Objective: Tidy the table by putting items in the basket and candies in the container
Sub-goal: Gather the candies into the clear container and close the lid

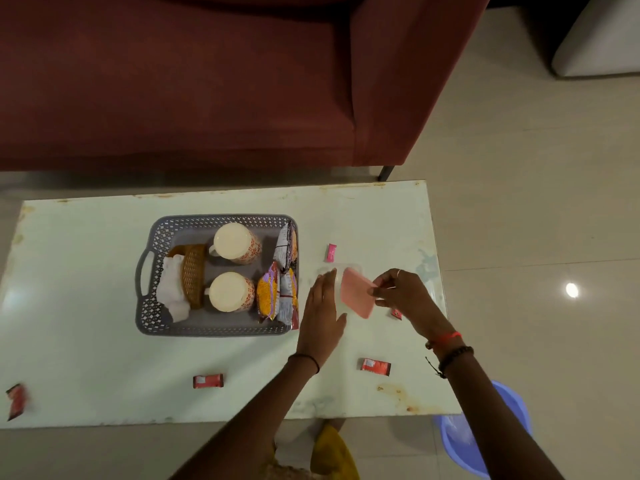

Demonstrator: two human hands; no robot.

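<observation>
A grey lattice basket (145, 271) on the pale table holds two upturned floral mugs (236, 242), a woven holder, white tissue and snack packets (277, 296). Right of it stands a clear container (327, 271). My left hand (322, 306) lies flat against its left side with fingers straight. My right hand (401, 292) pinches the pink lid (356, 294), tilted up over the container. Wrapped candies lie loose: a pink one (331, 252), red ones at the front right (375, 366), front middle (207, 381), far left edge (17, 400), and one partly hidden under my right wrist (396, 312).
A dark red sofa (207, 81) runs along the table's far side. A blue plastic tub (485, 434) sits on the tiled floor beside the table's near right corner. The table's near edge (138, 426) is close to me.
</observation>
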